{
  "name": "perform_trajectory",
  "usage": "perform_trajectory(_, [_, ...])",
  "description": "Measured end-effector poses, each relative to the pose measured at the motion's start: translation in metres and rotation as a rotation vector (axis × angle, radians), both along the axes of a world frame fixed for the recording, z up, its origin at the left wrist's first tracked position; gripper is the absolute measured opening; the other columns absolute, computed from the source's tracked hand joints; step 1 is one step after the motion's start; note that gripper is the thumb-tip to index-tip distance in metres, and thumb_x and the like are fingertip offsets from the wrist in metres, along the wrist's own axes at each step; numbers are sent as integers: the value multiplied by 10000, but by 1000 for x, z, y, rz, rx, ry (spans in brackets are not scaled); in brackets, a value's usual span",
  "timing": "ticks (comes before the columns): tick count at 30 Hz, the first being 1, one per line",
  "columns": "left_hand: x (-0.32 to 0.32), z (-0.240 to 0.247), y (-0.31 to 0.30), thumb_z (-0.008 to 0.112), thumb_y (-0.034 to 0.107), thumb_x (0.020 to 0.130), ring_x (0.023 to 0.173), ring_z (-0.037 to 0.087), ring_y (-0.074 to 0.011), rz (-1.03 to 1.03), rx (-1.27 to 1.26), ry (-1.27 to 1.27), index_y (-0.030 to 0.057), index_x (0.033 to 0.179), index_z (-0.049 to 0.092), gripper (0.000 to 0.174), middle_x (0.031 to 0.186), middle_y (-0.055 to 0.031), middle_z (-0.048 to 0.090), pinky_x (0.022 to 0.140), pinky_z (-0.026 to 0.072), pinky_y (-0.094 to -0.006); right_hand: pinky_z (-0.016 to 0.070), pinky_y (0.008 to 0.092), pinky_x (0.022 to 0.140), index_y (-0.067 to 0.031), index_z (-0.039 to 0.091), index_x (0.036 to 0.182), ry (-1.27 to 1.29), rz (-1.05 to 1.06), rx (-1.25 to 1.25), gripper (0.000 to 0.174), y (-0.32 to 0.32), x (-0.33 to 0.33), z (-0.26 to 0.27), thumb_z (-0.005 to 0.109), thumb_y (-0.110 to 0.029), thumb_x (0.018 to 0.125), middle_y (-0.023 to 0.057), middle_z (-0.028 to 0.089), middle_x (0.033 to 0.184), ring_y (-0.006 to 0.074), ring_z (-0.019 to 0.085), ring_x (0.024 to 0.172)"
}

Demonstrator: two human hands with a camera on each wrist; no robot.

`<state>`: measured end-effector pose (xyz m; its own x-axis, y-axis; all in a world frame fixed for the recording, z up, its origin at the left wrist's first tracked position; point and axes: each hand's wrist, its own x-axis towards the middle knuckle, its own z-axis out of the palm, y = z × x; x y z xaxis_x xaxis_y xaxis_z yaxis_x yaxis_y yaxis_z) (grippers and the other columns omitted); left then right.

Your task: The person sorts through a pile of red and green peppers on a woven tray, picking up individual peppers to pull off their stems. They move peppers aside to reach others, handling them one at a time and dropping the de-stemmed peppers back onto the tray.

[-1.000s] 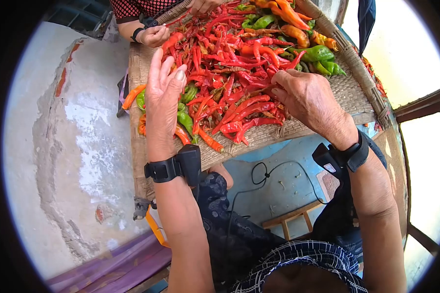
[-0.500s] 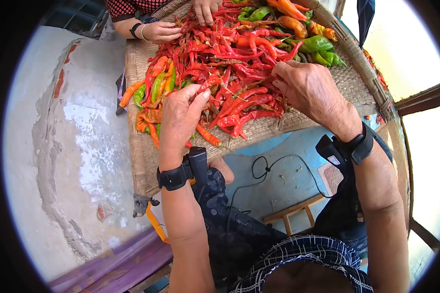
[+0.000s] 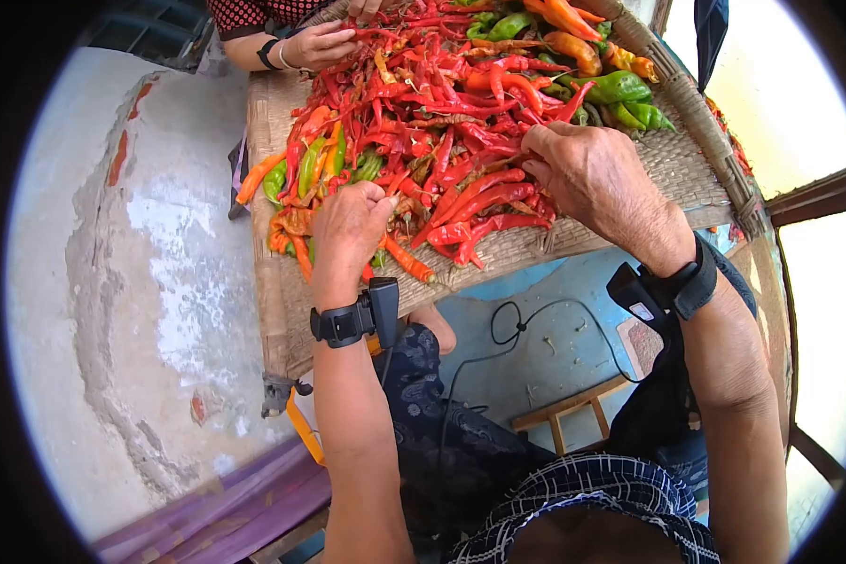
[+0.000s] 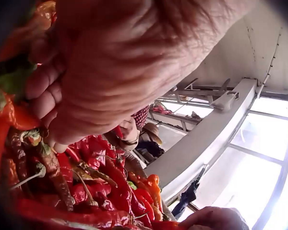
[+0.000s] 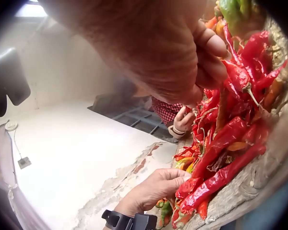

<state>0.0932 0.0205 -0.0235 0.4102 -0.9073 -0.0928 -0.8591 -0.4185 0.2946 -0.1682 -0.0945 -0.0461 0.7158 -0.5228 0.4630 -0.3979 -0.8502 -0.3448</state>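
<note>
A wide heap of red chili peppers [image 3: 484,197] covers a woven mat. My left hand [image 3: 348,230] is at the heap's near left side, its thumb and fingers bent down among the peppers beside an orange pepper [image 3: 409,260]. In the left wrist view its curled fingers [image 4: 45,91] reach in by wrinkled red peppers; I cannot tell whether they hold one. My right hand [image 3: 597,179] is over the heap's right side, fingers curled in. The right wrist view has a red chili pepper [image 5: 237,75] right at those fingers, which pinch it.
Another person's hand [image 3: 320,45] works at the far left of the heap. Green peppers [image 3: 620,87] lie at the far right; orange and green ones [image 3: 324,160] lie left. The woven mat [image 3: 277,324] has a raised rim [image 3: 700,117]. Below are a cable [image 3: 512,329] and a wooden stool [image 3: 569,414].
My left hand swung from raised with spread fingers down onto the peppers, then shifted slightly lower. My right hand stays nearly in place. The other person's hands moved over the heap's far side.
</note>
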Motion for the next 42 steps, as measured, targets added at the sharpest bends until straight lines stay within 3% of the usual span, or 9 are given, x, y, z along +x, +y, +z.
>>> perform_trajectory(5, [12,-1,3,640,226,843,694,645,-264,-72,-198,4,24,848,667,204,717,-119,656,656,487,-382,522,438,562,-34,541,900,3,-3,-1,116,2,0,0,606,-107,837,141,621,721,354,645,668])
perform_trajectory(12, [0,21,-13,606,156,935,821,639,-158,102,-746,1046,-78,1122,551,304,935,-101,664,733,516,-272,519,438,558,-25,546,899,14,9,-15,137,3,2,0,621,-118,832,144,619,701,351,648,675])
perform_trajectory(16, [3,2,-13,625,156,916,1004,612,-193,210,-746,685,-37,1237,545,383,1055,-136,625,836,514,-323,522,436,565,-21,547,897,7,2,-10,161,4,3,2,640,-124,816,140,623,712,348,647,675])
perform_trajectory(18, [1,-4,0,652,136,857,904,603,-175,-139,-137,33,5,1080,638,258,1001,-116,625,776,501,-325,524,434,571,-21,548,897,-9,15,-21,166,4,5,2,646,-123,811,138,624,715,347,647,677])
perform_trajectory(21, [-4,-14,5,666,124,807,775,572,-163,-239,-133,-151,17,923,651,159,923,-96,609,717,479,-318,527,431,582,-22,553,901,59,-22,-6,171,6,5,5,655,-117,803,134,627,722,342,647,684])
perform_trajectory(32, [-2,27,4,647,103,886,720,568,-78,36,-237,718,29,1027,576,174,851,-7,622,698,463,-197,534,425,601,-18,555,900,55,14,-47,169,4,-3,2,649,-88,778,136,631,739,338,652,705])
perform_trajectory(34, [5,17,-1,644,145,907,816,610,-115,40,-708,960,8,1103,553,256,1001,-68,626,749,495,-218,534,426,601,-18,554,900,74,15,-35,168,4,-4,1,648,-85,778,137,631,740,339,653,710])
perform_trajectory(38, [16,2,-12,634,183,925,935,618,-190,194,-848,441,-24,1282,478,441,1238,-169,556,777,523,-270,535,424,602,-20,557,907,94,4,-36,183,4,-4,-1,655,-86,767,135,632,743,338,656,719])
perform_trajectory(42, [5,-7,2,653,235,873,801,633,-172,-50,-186,0,24,1059,650,281,944,-101,682,712,502,-311,535,421,603,-22,562,915,91,2,-50,195,5,-3,0,661,-88,761,133,635,748,334,657,718])
